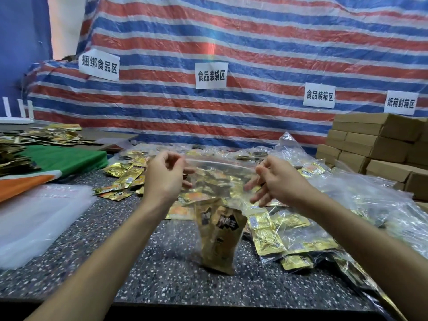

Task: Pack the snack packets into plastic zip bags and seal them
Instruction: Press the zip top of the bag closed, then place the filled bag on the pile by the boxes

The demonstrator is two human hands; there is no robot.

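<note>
- This was a food-packing workshop, set out as work stations along a striped tarp (254, 42) hung as a backdrop.
- Four paper signs (210, 75) taped to the tarp named the zones in Chinese: food bundling, food bagging, food boxing and carton sealing.
- Below the tarp ran a speckled table (162, 286) strewn with gold snack packets (126, 174).
- At the tarp's right end stood stacked cardboard boxes (375, 140) and a heap of filled clear bags (375, 205).
- Toward the tarp's left end lay a pile of empty clear bags (39, 216).
- Before the tarp's middle, a left hand (162, 174) and a right hand (275, 179) pinched the top of a zip bag (217, 172) with packets inside.
</note>
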